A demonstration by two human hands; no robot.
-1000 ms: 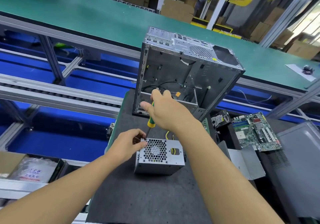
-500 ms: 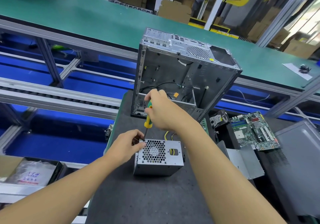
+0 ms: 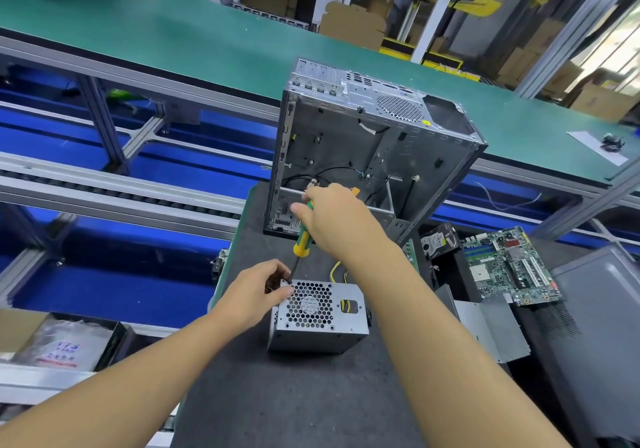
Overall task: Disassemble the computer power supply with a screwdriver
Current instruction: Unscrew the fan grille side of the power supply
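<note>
- Screwdriver (image 3: pixel 303 239) — green-and-yellow handle. The tip stands on the rear left corner of the power supply's top face, the same spot as a second ago. The shaft leans toward upper right.
- Right hand (image 3: pixel 337 222) — a second ago the fingers were opened out over the top of the handle. Now they are curled close round it.
- Left hand (image 3: pixel 254 295) — unmoved. Thumb and curled fingers pinch the power supply's rear left corner, right beside the tip.
- Power supply (image 3: pixel 322 338) — at frame centre on the dark mat (image 3: pixel 277 399), fan grille upward, cover on, yellow wires trailing behind.
- Reading: the regrip with a fixed tip suggests a corner screw is being turned. It looks like an early step, as the housing is unopened.
- Computer case (image 3: pixel 346 142) — upright, gutted, behind the power supply at upper centre.
- Right of frame: motherboard (image 3: pixel 509 267), hard drive (image 3: pixel 440 239), loose metal panel (image 3: pixel 491 330).
- Upper frame: green conveyor belt (image 3: pixel 173 42), with cardboard boxes beyond.
- Lower left: bin holding a plastic bag (image 3: pixel 59 347).
</note>
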